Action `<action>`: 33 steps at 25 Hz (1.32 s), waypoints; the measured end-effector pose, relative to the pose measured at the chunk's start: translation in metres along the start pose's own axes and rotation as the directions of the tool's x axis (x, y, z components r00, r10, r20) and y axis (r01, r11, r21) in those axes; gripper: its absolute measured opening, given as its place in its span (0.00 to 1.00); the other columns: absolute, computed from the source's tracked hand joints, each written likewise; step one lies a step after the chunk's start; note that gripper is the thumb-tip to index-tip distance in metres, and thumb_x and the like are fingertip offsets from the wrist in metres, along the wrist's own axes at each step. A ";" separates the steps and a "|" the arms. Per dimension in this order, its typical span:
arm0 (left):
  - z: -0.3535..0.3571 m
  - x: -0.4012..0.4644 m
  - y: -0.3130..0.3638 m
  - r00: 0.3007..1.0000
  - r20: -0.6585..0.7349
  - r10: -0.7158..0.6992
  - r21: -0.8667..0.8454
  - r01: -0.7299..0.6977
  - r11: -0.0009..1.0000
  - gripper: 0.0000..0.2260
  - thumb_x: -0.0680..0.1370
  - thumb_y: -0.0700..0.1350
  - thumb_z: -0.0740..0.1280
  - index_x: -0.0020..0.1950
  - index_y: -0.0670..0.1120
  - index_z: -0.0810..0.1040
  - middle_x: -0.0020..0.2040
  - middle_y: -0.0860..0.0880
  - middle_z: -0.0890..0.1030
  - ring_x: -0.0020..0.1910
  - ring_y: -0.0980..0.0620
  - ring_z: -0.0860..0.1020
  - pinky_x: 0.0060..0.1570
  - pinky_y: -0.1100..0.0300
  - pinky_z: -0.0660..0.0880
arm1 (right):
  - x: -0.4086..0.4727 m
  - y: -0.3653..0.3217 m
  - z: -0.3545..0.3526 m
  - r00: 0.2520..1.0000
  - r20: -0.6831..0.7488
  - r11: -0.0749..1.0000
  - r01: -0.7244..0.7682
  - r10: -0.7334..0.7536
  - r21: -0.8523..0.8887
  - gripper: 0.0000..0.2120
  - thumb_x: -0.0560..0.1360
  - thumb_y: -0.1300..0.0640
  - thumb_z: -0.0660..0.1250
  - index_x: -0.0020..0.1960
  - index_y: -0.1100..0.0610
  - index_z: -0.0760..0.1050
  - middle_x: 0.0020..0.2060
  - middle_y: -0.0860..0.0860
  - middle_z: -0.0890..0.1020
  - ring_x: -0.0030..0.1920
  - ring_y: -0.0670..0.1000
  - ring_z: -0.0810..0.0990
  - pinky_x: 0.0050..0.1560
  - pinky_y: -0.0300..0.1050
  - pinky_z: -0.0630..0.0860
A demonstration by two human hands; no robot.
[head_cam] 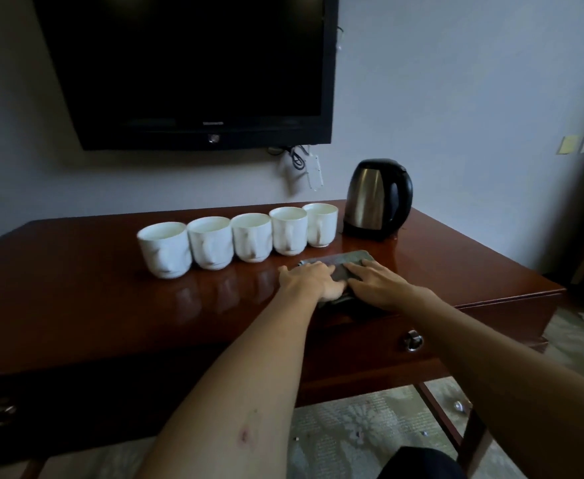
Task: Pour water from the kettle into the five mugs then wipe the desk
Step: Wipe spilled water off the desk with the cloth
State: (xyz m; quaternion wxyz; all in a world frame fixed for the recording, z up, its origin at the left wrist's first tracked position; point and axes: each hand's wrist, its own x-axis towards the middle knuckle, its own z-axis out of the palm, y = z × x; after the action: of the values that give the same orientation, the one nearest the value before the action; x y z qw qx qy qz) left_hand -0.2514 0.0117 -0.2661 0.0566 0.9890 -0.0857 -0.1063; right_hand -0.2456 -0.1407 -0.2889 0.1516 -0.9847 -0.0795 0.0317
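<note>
Wiping stage judged. Grey cloth [340, 262] pressed flat on tabletop [93, 295] by left hand [313, 280] and right hand [375, 283], fingers extended, just in front of mug row [238, 242]. Kettle [378, 198] set right of mugs. Risk: forward stroke nudges nearest mugs, water spilled.

Five white mugs [238, 242] stand upright, side by side and seemingly touching, in a row across the dark wooden worktop [76, 299]. At their three o'clock end sits a steel kettle [377, 198] with black lid and handle, upright. At the kettle's six o'clock lies a flat grey cloth [339, 264], possibly folded.
</note>
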 end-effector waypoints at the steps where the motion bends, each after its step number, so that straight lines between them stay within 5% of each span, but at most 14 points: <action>1: 0.001 -0.013 -0.012 1.000 -0.003 -0.009 -0.004 0.009 1.000 0.31 0.82 0.67 0.50 0.83 0.58 0.55 0.84 0.51 0.56 0.82 0.45 0.56 0.77 0.39 0.50 | -0.006 -0.014 0.005 1.000 0.010 1.000 0.009 -0.009 -0.005 0.27 0.84 0.50 0.52 0.82 0.53 0.56 0.80 0.60 0.59 0.80 0.58 0.55 0.76 0.50 0.53; 11: 0.007 -0.135 -0.173 0.979 -0.042 -0.199 -0.130 0.192 0.973 0.32 0.81 0.70 0.50 0.83 0.60 0.55 0.85 0.53 0.53 0.83 0.45 0.52 0.79 0.39 0.46 | -0.023 -0.183 0.075 0.975 0.073 0.977 0.212 -0.210 -0.023 0.26 0.84 0.49 0.53 0.82 0.52 0.58 0.80 0.59 0.59 0.80 0.61 0.56 0.78 0.56 0.54; 21: 0.005 -0.205 -0.339 0.894 -0.016 -0.449 -0.157 0.441 0.884 0.31 0.81 0.71 0.51 0.83 0.63 0.53 0.84 0.58 0.51 0.83 0.46 0.54 0.79 0.39 0.48 | -0.006 -0.362 0.128 0.864 0.236 0.882 0.468 -0.445 -0.051 0.30 0.82 0.44 0.48 0.83 0.50 0.50 0.82 0.58 0.50 0.81 0.61 0.46 0.79 0.59 0.49; 33: -0.029 -0.150 -0.433 0.854 0.064 -0.516 -0.161 0.519 0.840 0.28 0.84 0.65 0.53 0.83 0.64 0.51 0.84 0.57 0.47 0.83 0.44 0.50 0.80 0.39 0.46 | 0.084 -0.456 0.134 0.835 0.423 0.905 0.420 -0.354 -0.072 0.33 0.84 0.46 0.52 0.83 0.45 0.39 0.81 0.59 0.35 0.80 0.61 0.34 0.78 0.61 0.40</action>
State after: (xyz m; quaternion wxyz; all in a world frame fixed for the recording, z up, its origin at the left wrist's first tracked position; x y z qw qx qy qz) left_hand -0.3212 0.4660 -0.2639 0.1104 0.9658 0.1933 -0.1333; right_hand -0.2415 0.3420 -0.2809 0.0549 -0.9294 -0.3089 0.1942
